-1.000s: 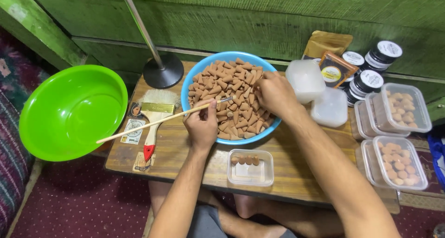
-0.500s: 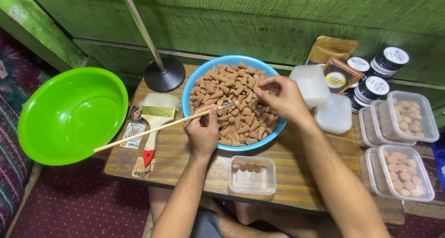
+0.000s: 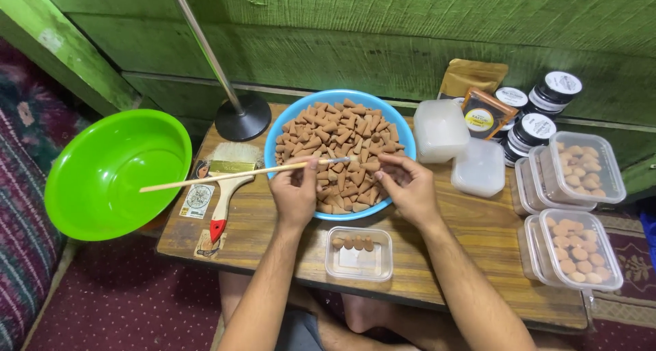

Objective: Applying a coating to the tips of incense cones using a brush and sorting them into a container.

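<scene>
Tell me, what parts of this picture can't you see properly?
- Head view: whatever the right hand pinches, hidden by its curled fingers.
- Cones under the heap in the blue bowl, covered by the top ones.
- Black-lidded jars, partly behind a brown packet.
- Pole top, cut off by the edge.

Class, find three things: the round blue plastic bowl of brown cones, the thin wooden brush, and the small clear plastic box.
Round blue plastic bowl (image 3: 407, 134), head view, bare right rim.
Thin wooden brush (image 3: 225, 177), head view, mid-handle.
Small clear plastic box (image 3: 359, 262), head view, clear floor.
</scene>
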